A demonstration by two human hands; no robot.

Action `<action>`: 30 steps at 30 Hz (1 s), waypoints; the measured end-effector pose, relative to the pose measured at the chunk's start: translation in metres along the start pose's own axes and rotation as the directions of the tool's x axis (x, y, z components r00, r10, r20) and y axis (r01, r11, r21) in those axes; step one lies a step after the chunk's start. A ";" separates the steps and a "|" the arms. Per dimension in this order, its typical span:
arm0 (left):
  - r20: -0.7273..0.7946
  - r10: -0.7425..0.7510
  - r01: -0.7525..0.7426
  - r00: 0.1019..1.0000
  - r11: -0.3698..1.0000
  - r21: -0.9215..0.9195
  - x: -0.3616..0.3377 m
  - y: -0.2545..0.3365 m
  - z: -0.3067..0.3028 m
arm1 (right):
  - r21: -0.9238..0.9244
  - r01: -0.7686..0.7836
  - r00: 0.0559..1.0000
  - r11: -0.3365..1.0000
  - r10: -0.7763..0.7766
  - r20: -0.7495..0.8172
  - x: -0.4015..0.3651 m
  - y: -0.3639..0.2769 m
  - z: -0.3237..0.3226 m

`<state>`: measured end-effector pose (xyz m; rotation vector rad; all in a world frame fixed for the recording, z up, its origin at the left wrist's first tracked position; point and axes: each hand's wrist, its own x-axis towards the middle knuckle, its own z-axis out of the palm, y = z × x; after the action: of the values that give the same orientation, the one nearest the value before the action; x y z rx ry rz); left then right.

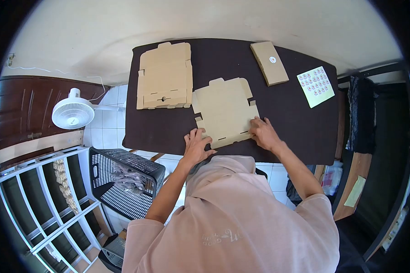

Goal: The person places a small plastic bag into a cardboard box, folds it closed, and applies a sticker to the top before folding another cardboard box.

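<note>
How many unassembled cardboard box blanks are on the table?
2 show: the near blank, with the left hand and right hand on it, and the top blank of the pile at the table's left. More may be hidden in that pile.

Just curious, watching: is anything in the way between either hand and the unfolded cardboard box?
Nothing visible: the left hand and right hand touch the unfolded cardboard box near its front edge. The cardboard stack lies beyond the left hand, not between.

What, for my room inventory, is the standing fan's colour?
The fan is white, clearest in the head view.
</note>
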<state>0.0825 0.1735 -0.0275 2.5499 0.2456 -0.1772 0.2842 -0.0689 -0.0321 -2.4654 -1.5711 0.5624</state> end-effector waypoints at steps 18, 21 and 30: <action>-0.095 -0.272 0.284 0.958 0.947 0.153 0.050 0.010 0.003 | 0.122 -0.228 0.954 0.966 0.247 -0.169 0.039 -0.011 0.007; 0.032 -0.342 0.338 0.939 0.936 0.096 0.052 -0.010 -0.016 | 0.157 -0.186 0.975 0.970 0.202 -0.092 0.035 0.008 0.005; 0.338 -0.461 0.523 0.821 0.368 -0.769 0.056 -0.059 -0.016 | 0.169 0.019 0.876 0.985 -0.098 0.471 0.014 -0.023 -0.029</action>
<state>0.1258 0.2386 -0.0554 1.4028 0.8599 -0.2844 0.2818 -0.0442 -0.0010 -2.2555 -1.6680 1.3171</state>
